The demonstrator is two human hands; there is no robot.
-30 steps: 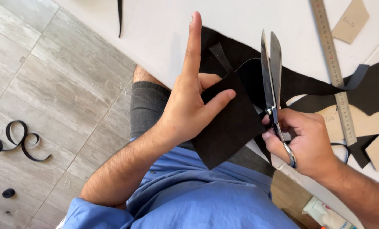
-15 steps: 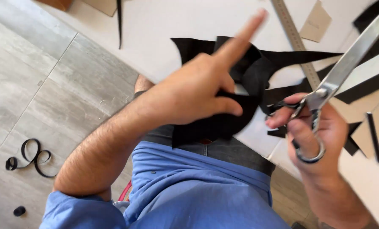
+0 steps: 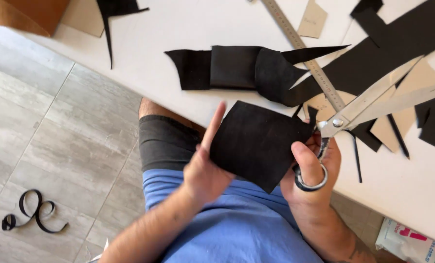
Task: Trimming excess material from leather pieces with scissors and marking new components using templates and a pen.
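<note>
At the table edge: a person sits over their lap, with a white worktable (image 3: 178,29) ahead.
Left hand: the left hand (image 3: 205,170) steadies a black leather square (image 3: 256,143) from its left side, fingers straight and spread, flat against the piece rather than curled round it.
Right hand: the right hand (image 3: 310,165) has thumb and fingers through the loops of large steel shears (image 3: 373,104); the thumb also pinches the square's right edge.
Shears: blades parted wide, pointing up and right, clear of the square.
Square: held in the air above the lap, just short of the table edge.
Progress: the square's edges look already trimmed; no blade is in it now, so any further cutting looks not yet started.
Table: a steel ruler (image 3: 300,51), black leather offcuts (image 3: 237,68), tan card patterns (image 3: 314,19).
Floor: a curled black strip (image 3: 32,214) on grey tiles.
</note>
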